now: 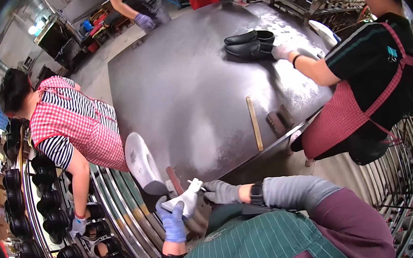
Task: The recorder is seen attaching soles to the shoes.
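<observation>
A white, bottle-like piece with a narrow tip (189, 200) is held low, in front of my body and just off the near edge of the table. My left hand (172, 219), in a blue-purple glove, wraps round its wide part. At the narrow end, my right hand (220, 191), in a grey glove, has its fingers closed against the tip. The piece's exact kind cannot be made out. Close to my left hand, beyond it, stands a pale, curved, sole-shaped panel (142, 164). A reddish-brown bar (174, 180) lies by the table's near edge.
A large grey metal table (177, 96) spreads ahead. Black shoes (250, 45) stand on it beside a co-worker's gloved hand (284, 52). A wooden strip (254, 123) and dark blocks (280, 120) lie near its right edge. At left, another person reaches toward a rack of black shoes (54, 225).
</observation>
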`<state>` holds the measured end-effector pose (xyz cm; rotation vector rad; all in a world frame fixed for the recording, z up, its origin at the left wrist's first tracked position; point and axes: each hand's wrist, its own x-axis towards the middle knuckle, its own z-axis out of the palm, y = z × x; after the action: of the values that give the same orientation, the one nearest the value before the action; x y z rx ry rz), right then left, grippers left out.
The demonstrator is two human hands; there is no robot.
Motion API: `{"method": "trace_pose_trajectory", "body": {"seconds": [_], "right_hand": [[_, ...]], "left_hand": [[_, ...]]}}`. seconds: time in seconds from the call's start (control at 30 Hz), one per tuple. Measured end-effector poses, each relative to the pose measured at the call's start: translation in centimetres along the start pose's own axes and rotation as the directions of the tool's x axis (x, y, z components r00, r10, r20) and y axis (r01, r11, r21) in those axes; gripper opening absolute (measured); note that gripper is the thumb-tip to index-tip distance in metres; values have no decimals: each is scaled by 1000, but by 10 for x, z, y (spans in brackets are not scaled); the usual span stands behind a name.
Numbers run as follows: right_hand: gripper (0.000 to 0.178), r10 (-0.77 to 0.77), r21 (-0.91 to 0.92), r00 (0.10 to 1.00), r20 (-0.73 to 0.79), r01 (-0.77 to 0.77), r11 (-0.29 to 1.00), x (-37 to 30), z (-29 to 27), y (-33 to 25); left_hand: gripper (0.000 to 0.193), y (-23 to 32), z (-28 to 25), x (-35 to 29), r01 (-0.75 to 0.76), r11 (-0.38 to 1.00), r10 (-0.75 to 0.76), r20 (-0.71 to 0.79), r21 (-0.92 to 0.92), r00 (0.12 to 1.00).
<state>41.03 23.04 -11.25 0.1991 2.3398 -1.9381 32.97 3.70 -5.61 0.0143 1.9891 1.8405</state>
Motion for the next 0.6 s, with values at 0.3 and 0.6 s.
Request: {"method": "trace_pose_trajectory", "body": {"seconds": [0.3,0.6], "right_hand": [[34,516,839,845,142,-379,390,-179,-112,-32],[31,781,930,536,-320,21,366,-381,-137,66]], "left_hand": [[80,29,124,-24,-116,963,-98,718,243,690],[65,-110,323,-42,-995,91,-51,997,-49,-54]]}}
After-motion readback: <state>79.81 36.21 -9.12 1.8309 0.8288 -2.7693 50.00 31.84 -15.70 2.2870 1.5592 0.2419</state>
